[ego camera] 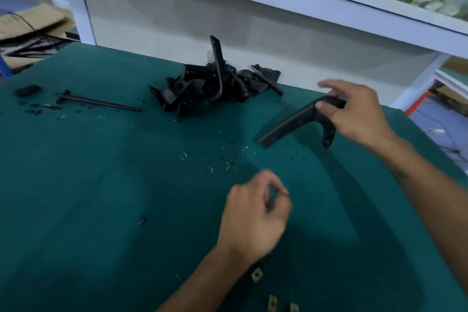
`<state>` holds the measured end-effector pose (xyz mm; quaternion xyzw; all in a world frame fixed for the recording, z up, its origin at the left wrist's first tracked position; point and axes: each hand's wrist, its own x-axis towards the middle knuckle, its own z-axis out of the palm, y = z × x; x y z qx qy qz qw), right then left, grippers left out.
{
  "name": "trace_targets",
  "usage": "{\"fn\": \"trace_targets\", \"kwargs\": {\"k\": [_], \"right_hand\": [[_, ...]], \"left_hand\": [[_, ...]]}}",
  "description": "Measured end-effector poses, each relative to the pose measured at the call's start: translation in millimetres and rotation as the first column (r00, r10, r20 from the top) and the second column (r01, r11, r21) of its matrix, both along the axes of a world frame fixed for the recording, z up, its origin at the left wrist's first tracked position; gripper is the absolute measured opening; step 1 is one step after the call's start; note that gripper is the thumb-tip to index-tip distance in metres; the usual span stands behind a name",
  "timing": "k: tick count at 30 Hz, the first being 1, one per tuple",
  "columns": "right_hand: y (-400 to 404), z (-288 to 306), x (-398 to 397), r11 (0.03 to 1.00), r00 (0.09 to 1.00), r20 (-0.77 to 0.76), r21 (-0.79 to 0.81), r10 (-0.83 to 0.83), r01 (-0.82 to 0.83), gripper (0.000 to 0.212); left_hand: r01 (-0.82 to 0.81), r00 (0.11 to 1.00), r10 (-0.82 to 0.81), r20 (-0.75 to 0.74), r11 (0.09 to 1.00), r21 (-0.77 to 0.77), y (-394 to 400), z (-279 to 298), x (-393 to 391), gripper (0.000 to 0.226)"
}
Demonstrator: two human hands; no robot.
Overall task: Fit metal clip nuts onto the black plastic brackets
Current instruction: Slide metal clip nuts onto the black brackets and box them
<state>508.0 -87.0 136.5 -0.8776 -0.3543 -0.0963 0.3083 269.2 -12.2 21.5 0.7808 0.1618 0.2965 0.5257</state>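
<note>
Right hand (354,111) grips black bracket (298,121) by bend, lifted clear of green surface (101,185), likely for fitting. Left hand (255,213) curled, blurred; cannot tell if holding clip. Clip nuts (257,274) lie by left wrist. Bracket pile (215,83) behind.

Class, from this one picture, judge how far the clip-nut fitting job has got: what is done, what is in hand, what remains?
Done: no fitted bracket is visible. In hand: the right hand grips one black bracket above the green mat; the left hand is curled, and whether it holds anything is unclear. Left: a pile of brackets waits at the back, and loose clip nuts lie near the front edge.
</note>
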Motion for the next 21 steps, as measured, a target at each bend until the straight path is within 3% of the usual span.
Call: {"fn": "trace_targets", "kwargs": {"k": [2, 5, 7, 9, 13, 16, 19, 21], "right_hand": [[-19.5, -7.4, -34.8, 0.996, 0.991, -0.116, 0.069, 0.06, -0.052, 0.03], [-32.9, -35.5, -87.7, 0.976, 0.944, -0.263, 0.136, 0.2, -0.169, 0.026], [-33.6, -56.5, -115.0, 0.953, 0.895, -0.341, 0.195, 0.288, -0.232, 0.022], [-31.3, -73.6, -135.9, 0.917, 0.837, -0.409, 0.314, 0.365, -0.246, 0.02], [-29.7, -100.4, -157.0, 0.842, 0.698, -0.514, 0.478, 0.5, -0.251, 0.023], [-35.1, -111.8, -152.3, 0.779, 0.565, -0.603, 0.615, 0.564, -0.12, 0.038], [-42.2, -114.1, -145.4, 0.753, 0.603, -0.566, 0.651, 0.562, -0.091, 0.029], [-48.0, -112.5, -142.9, 0.805, 0.65, -0.525, 0.542, 0.549, -0.241, 0.012]], "left_hand": [[-0.202, 0.979, 0.202, 0.007, 0.971, 0.127, -5.2, 4.3, -4.1, 0.013], [-0.354, 0.935, 0.328, 0.134, 0.848, 0.396, -16.4, 5.0, -9.7, 0.038], [-0.312, 0.941, 0.33, 0.07, 0.771, 0.556, -24.2, 4.6, -11.2, 0.051], [-0.203, 0.94, 0.33, -0.084, 0.741, 0.64, -30.5, 3.4, -12.0, 0.06], [-0.162, 0.885, 0.395, -0.245, 0.756, 0.634, -27.9, 3.3, -13.7, 0.067], [-0.154, 0.874, 0.406, -0.268, 0.753, 0.64, -15.5, 1.7, -12.5, 0.059], [-0.2, 0.872, 0.426, -0.243, 0.761, 0.617, -1.4, 2.0, -11.2, 0.046], [-0.256, 0.866, 0.457, -0.204, 0.755, 0.603, 7.8, 2.0, -9.5, 0.042]]}}
